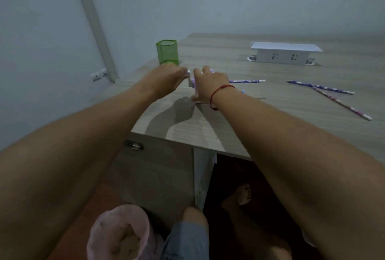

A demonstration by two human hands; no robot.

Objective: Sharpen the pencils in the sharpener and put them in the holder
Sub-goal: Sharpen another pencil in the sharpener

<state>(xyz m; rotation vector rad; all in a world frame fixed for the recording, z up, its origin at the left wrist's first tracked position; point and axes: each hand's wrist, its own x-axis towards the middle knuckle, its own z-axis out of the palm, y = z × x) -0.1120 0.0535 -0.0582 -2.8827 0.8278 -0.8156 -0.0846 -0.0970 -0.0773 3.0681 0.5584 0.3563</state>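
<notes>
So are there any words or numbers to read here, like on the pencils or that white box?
None can be read anywhere.
Pencils: purple-and-white print, too blurred to tell letters.
White socket box: only plug holes, no writing.
Green holder: plain mesh, no label.
Sharpener: mostly hidden under the left hand and right hand.

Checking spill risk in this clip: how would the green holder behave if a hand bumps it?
The green holder looks like thin see-through mesh with nothing visible inside, so it is probably light and easily slid. Its tall shape may tip, but its flat sides shouldn't roll. It stands near the table edge.
</notes>
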